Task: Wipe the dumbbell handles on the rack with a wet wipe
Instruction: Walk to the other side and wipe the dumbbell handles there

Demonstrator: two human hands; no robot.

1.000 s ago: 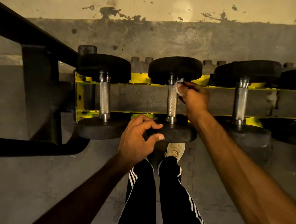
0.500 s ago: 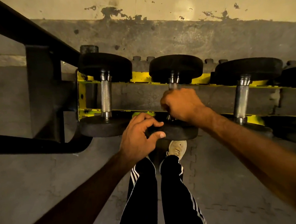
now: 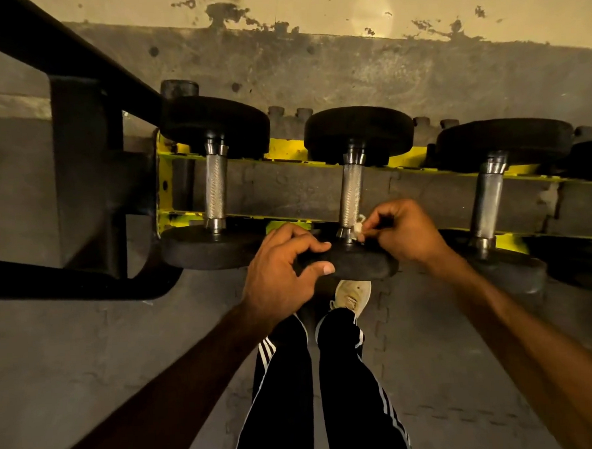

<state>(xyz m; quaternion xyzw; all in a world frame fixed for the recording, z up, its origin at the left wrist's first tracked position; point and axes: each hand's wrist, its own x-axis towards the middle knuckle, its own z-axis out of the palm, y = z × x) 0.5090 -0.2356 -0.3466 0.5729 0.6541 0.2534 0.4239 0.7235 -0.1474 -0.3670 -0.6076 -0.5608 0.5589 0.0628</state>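
Observation:
Three black dumbbells with knurled steel handles lie across the yellow rack (image 3: 284, 149). My right hand (image 3: 403, 234) pinches a small white wet wipe (image 3: 358, 227) against the near end of the middle dumbbell's handle (image 3: 351, 190). My left hand (image 3: 283, 269) grips the rim of that dumbbell's near weight head (image 3: 362, 263), fingers over the top and thumb on the front. The left dumbbell's handle (image 3: 215, 189) and the right dumbbell's handle (image 3: 487, 200) stand untouched.
A black rack frame (image 3: 79, 174) juts out at the left. A scuffed wall runs behind the rack. My legs in black striped trousers and a pale shoe (image 3: 351, 295) stand on the grey mat floor below the dumbbells.
My right hand slid down the middle handle from its far end to its near end, closing round the bar midway and now pinching the wipe at the collar. My left hand stayed put.

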